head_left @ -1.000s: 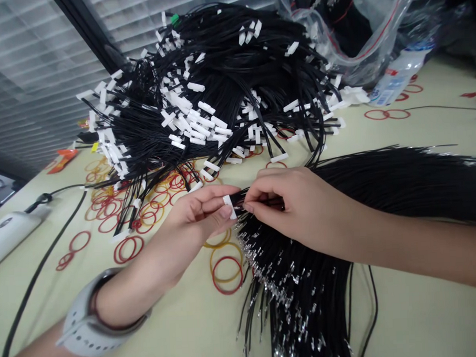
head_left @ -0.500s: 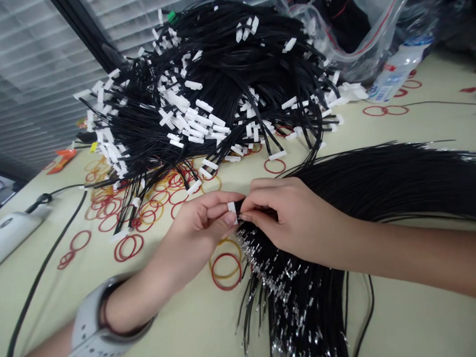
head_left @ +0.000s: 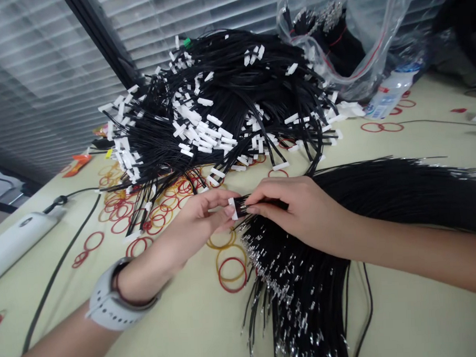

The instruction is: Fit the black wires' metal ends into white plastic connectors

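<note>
Between the thumb and fingers of my left hand (head_left: 200,219) is a small white connector housing (head_left: 233,208). Several black wires (head_left: 243,203) run from it toward my right hand (head_left: 302,207), whose thumb and forefinger pinch a black wire close to the connector. The exact wire tip is too small to make out. Beneath my right hand spreads a thick bundle of black wires (head_left: 306,296) with shiny metal crimp terminals at their ends. My left wrist wears a grey watch band (head_left: 113,302).
A big heap of black cables with white connectors (head_left: 204,132) lies at the back. Red and yellow rubber bands (head_left: 232,275) are scattered on the table (head_left: 181,328). A clear bag (head_left: 374,51), a plastic bottle (head_left: 392,90) and a white power strip (head_left: 22,240) stand around.
The camera view has shifted, so the background sits lower. My right hand has drawn slightly away from the connector, and more of the wires between the hands shows.
</note>
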The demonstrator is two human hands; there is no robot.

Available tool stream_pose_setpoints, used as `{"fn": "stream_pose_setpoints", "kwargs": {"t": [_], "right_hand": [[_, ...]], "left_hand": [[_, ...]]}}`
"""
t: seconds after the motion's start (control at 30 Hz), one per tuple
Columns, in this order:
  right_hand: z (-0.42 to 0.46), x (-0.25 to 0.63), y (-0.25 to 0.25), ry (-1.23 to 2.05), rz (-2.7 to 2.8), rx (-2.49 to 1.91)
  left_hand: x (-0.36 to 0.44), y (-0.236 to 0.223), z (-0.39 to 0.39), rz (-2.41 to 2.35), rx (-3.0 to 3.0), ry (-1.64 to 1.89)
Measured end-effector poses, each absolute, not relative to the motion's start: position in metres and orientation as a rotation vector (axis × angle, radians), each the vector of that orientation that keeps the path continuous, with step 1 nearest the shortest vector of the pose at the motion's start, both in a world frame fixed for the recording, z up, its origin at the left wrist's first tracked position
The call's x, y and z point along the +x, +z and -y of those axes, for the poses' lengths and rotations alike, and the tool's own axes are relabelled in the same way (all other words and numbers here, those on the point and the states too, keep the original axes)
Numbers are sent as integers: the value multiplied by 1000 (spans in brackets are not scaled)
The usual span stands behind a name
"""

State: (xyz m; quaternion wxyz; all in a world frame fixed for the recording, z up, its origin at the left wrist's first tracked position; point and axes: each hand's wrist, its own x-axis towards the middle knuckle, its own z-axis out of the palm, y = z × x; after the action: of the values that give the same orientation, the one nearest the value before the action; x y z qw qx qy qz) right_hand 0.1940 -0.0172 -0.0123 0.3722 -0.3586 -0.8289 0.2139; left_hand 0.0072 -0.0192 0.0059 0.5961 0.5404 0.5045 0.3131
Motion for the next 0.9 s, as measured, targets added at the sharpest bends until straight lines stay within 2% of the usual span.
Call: {"fn": "stream_pose_setpoints", "kwargs": {"t": [0.13, 0.33, 0.9], "right_hand": [[20, 193, -17, 235, 2040, -837], [22, 191, -29, 6, 2297, -758], [27, 196, -28, 46, 2258, -746]], "left_hand": [[6, 11, 20, -1186, 1144, 774], [4, 14, 20, -1177, 1076, 761], [-1, 10, 16, -1152, 1145, 686]]}}
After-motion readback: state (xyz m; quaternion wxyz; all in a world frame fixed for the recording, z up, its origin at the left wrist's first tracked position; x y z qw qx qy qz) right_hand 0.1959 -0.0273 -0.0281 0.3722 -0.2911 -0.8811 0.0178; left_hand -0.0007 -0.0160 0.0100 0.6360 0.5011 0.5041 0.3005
